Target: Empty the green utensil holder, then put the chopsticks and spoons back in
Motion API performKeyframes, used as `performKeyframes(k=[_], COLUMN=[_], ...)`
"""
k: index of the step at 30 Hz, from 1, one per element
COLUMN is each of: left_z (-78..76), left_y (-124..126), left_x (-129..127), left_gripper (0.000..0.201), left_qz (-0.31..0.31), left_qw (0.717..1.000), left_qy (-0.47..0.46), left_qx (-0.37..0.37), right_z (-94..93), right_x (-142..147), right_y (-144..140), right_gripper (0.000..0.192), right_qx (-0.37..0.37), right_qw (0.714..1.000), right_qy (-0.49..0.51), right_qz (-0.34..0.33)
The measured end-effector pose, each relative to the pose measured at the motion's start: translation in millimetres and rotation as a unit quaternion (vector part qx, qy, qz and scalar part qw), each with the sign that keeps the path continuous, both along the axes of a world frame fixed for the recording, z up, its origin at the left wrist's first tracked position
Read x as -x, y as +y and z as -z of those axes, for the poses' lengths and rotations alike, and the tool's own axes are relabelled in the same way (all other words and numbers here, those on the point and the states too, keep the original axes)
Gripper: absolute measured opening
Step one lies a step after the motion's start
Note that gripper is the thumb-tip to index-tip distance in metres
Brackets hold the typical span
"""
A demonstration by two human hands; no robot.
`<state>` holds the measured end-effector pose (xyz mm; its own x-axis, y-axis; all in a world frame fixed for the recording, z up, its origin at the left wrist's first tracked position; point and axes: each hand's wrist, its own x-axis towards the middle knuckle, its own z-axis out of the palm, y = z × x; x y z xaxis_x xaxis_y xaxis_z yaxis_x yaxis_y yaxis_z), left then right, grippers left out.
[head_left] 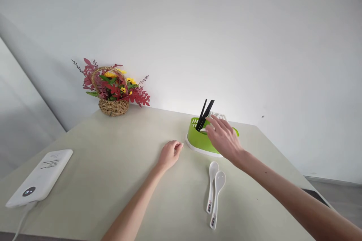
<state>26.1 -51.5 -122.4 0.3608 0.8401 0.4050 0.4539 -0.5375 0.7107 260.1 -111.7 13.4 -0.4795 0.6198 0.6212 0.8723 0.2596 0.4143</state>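
**Right hand at the green cutlery holder, two spoons lying nearby**

The right hand reaches over the lime-green plastic cutlery holder on its white drip base, fingers spread and lying loosely across its rim, touching or almost touching the black chopsticks that stand tilted in the near-left compartment. Whether the fingertips pinch anything cannot be told; the hand hides that side of the holder. A white slotted insert shows just behind the fingers.

The left hand rests on the pale worktop just left of the holder, fingers curled together, holding nothing.

Two white ceramic soup spoons lie side by side, bowls toward the holder, handles toward the person, near the holder but apart from it. Judging by this, the work is at the holder itself, and handling the spoons would call for lowering a hand to the worktop and closing on a handle.

The holder sits towards the far right part of the worktop, whose right edge is near. Broad bare surface opens to the left, up to a white flat device with a cable and a woven basket of red and yellow artificial flowers by the wall.
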Motion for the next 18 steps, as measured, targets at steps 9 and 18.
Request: performKeyframes(k=[9,18], left_z=[-1.5,-0.5], left_y=[-1.0,-2.2], left_x=[0.1,0.5], left_gripper=[0.033,0.032], left_qz=[0.005,0.003], left_qw=[1.0,1.0], left_qy=[0.015,0.017], left_qx=[-0.012,-0.004], right_z=[5.5,12.4], right_x=[-9.1,-20.5], right_y=[-9.1,-33.5], right_gripper=[0.026,0.039], right_qx=[0.068,0.085], right_qw=[0.997,0.996], right_qy=[0.002,0.023], right_qz=[0.031,0.011])
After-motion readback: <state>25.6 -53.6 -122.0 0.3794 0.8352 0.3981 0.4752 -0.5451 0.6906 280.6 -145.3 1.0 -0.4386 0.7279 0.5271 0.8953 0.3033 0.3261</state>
